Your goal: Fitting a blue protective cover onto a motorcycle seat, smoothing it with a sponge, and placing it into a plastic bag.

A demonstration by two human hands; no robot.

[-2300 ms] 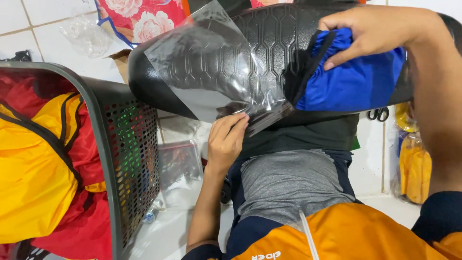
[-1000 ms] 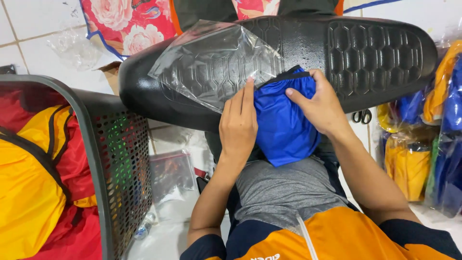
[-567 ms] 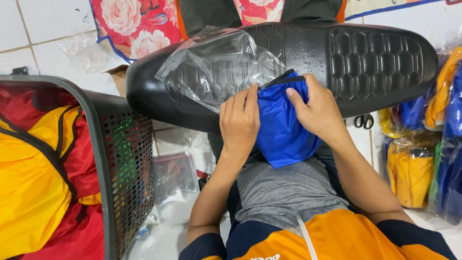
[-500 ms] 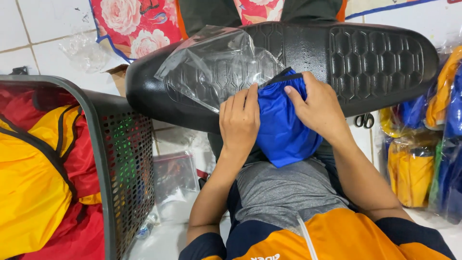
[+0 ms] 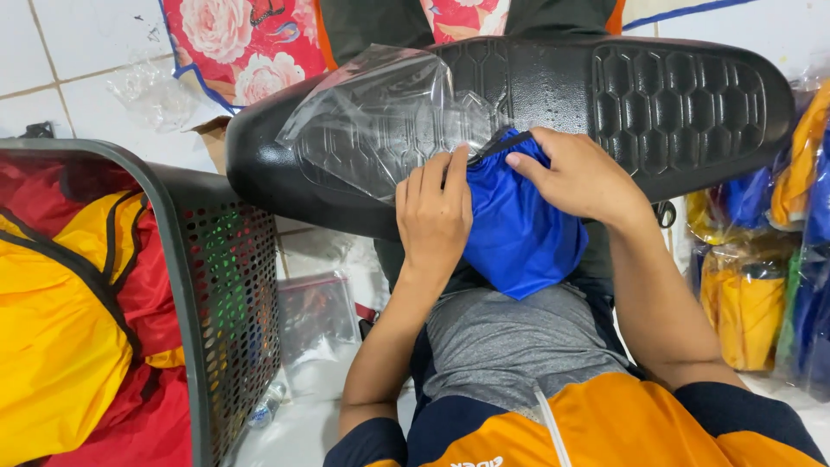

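Since half a second ago almost nothing has shifted: your two hands stay pinched on the blue bundle, and the bag's mouth has crept a touch further over its top.

Nearest you, at six o'clock, your orange and grey top fills the bottom of the view. Just above it, at the centre, the blue folded garment [image 5: 523,229] hangs off the near edge of the black seat [image 5: 666,104]. Your left hand [image 5: 434,216] is curled at its nine o'clock side, fingers closed on the edge of the clear plastic bag [image 5: 380,121]. Your right hand [image 5: 581,177] sits at its one o'clock, fingertips pinched on the top of the cloth by the dark trim.

Further out at nine o'clock stands the dark mesh basket [image 5: 229,294] holding yellow and red garments [image 5: 60,320]. At three o'clock lie packed bags of yellow and blue cloth [image 5: 752,285]. At twelve o'clock, beyond the seat, a floral cloth [image 5: 233,43] lies on the white tiles.

Watch two things, as I judge it. Most of the bundle overhangs the seat, so a loosened pinch could let it slide into your lap and unfold. The bag film is thin; forcing the bulky cloth in against a tight mouth could split it.
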